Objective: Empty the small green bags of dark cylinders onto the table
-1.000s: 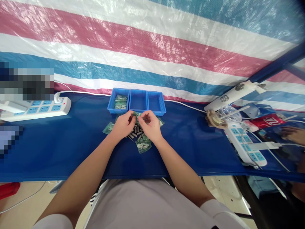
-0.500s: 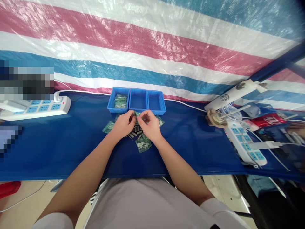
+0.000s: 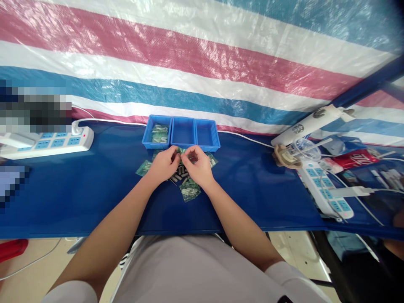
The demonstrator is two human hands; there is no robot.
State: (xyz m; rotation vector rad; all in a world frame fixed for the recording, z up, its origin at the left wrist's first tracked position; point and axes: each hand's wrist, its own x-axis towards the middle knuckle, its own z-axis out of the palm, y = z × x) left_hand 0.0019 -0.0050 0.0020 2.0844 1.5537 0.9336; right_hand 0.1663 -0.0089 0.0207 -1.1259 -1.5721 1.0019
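My left hand (image 3: 163,165) and my right hand (image 3: 198,166) meet over the blue table (image 3: 94,198), fingers pinched together on a small green bag (image 3: 182,152) between them. Under the hands lies a heap of small grey metal cylinders (image 3: 178,175). More small green bags lie around it, one at the left (image 3: 144,168), one in front (image 3: 189,190) and one at the right (image 3: 212,160). Just behind the hands stand three joined blue bins (image 3: 181,134); the left bin (image 3: 158,134) holds filled green bags, the other two look bare.
A white power strip (image 3: 47,144) lies at the left. At the right sit another power strip (image 3: 326,188), a white device (image 3: 311,122), a clear cup (image 3: 303,149) and red packaging (image 3: 353,160). Striped tarpaulin (image 3: 202,63) hangs behind. Another person's hand (image 3: 398,219) shows at the right edge.
My hands stay almost still on the green bag. At the far right the other person's hand has left the table top and now shows lower at the edge.
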